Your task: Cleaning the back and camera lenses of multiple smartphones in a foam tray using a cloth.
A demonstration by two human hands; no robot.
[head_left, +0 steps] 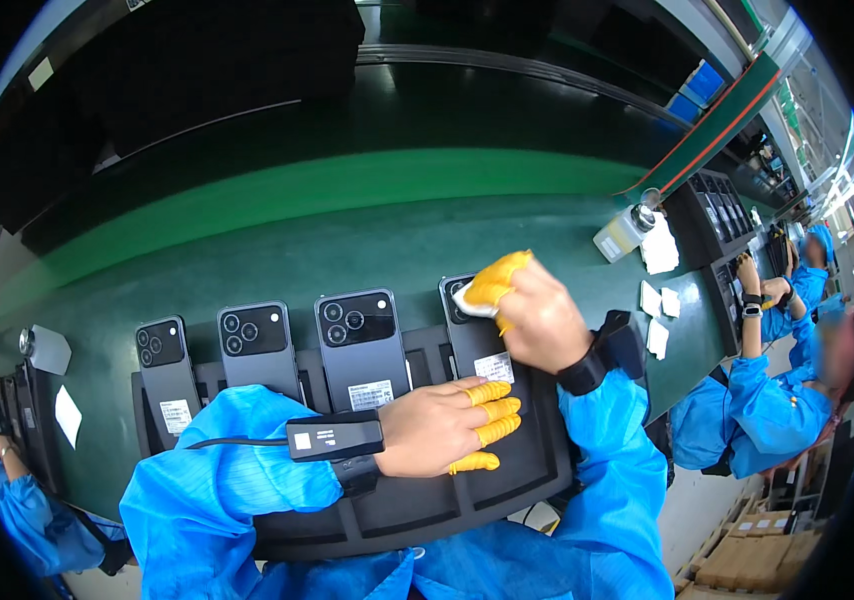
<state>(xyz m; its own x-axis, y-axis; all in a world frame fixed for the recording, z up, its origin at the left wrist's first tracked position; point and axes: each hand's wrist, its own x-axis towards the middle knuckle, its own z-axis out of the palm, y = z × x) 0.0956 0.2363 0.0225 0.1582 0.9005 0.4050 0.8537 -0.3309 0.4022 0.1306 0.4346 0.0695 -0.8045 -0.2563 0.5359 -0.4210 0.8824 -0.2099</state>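
Several dark grey smartphones lie back up in a row along a black tray (pixel 352 520). My right hand (pixel 539 315), in yellow finger covers, pinches a small white wipe (pixel 477 298) against the camera area of the rightmost phone (pixel 469 345). My left hand (pixel 447 428), also in yellow finger covers, lies with fingers spread over the lower part of that phone, below its white label (pixel 494 369). Left of it are a second phone (pixel 365 355), a third phone (pixel 265 370) and one more at the far left (pixel 169 385), each with camera lenses at the top.
On the green bench (pixel 427 235) at right stand a bottle of yellowish liquid (pixel 624 233), a stack of white wipes (pixel 661 247) and loose wipe pieces (pixel 656 338). Another bottle (pixel 45 349) and white sheet (pixel 68 416) are at left. Co-workers (pixel 747 410) sit on both sides.
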